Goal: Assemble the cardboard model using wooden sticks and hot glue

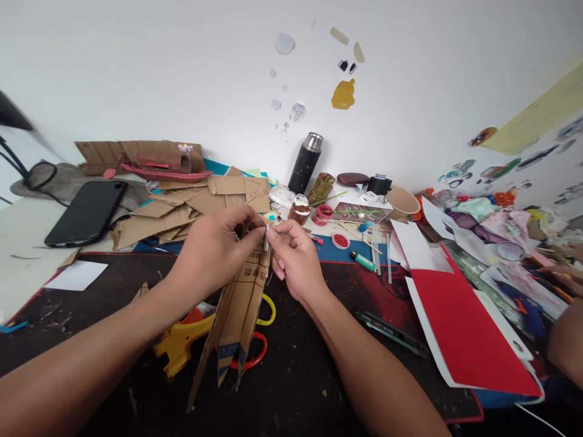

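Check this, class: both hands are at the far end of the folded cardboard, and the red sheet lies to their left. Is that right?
The head view shows the red sheet lying to the right, not left. The left hand and right hand are indeed at the far end of the folded cardboard.

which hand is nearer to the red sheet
The right. The right hand is to the left of the red sheet, at the far end of the cardboard piece; the left hand is farther left.

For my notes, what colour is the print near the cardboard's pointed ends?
Blue; the cardboard shows best in the head view.
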The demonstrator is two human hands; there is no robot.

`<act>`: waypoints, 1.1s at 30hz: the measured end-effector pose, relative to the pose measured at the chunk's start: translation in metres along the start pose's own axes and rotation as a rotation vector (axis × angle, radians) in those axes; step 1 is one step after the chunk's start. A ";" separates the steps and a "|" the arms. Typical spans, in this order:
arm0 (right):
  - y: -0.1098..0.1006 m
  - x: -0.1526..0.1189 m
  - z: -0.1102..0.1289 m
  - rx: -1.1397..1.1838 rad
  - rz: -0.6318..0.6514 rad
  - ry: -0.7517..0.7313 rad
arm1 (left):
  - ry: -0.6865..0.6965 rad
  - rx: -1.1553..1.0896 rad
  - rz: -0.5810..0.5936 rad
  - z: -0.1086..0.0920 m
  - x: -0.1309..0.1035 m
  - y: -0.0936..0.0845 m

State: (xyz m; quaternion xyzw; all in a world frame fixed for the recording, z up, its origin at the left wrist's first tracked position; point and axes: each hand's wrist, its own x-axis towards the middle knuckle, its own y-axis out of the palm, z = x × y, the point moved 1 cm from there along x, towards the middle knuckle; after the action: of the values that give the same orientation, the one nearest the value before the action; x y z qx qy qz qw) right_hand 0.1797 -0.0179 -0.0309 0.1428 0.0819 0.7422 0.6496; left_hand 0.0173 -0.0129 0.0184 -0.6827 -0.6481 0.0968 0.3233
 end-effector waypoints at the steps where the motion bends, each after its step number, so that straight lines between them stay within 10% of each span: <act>1: 0.000 0.000 0.000 -0.003 0.000 0.000 | -0.006 -0.020 0.003 0.001 0.001 0.000; 33: 0.000 -0.001 -0.004 0.010 -0.016 0.033 | -0.109 -0.198 0.047 0.005 0.004 0.002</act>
State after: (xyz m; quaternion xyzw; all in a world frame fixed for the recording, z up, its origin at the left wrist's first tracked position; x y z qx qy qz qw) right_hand 0.1781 -0.0185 -0.0351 0.1328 0.0974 0.7389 0.6533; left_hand 0.0168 -0.0072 0.0144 -0.7199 -0.6552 0.0768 0.2160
